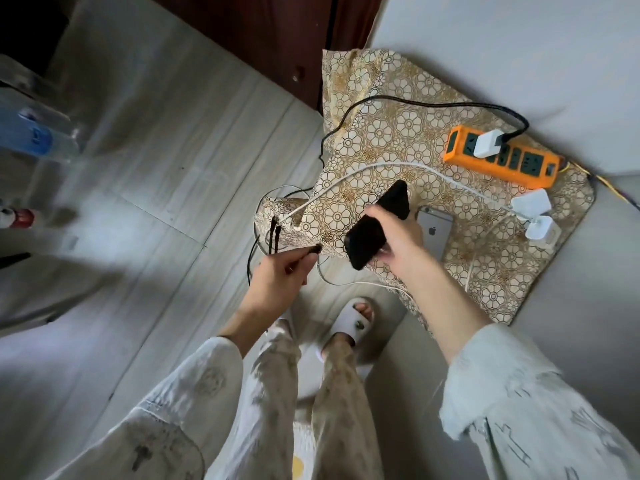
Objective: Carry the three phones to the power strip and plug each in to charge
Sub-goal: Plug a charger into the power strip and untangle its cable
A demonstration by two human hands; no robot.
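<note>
My right hand (398,244) grips a black phone (367,242); a second black phone (394,199) sticks up behind it, seemingly in the same grip. My left hand (284,271) pinches the plug end of a black cable (71,249) just left of the phones. A silver phone (434,233) lies face down on the patterned cloth (398,140). The orange power strip (502,159) sits at the cloth's far right with one white charger (488,143) plugged in, the black cable running from it. Two loose white chargers (531,202) (540,228) lie beside it.
A white cable (381,168) crosses the cloth and hangs over its edge, where more cable ends dangle. A dark wooden cabinet (277,39) stands behind. Blurred bottles (31,133) sit on the floor at left. My slippered feet (353,323) stand by the table.
</note>
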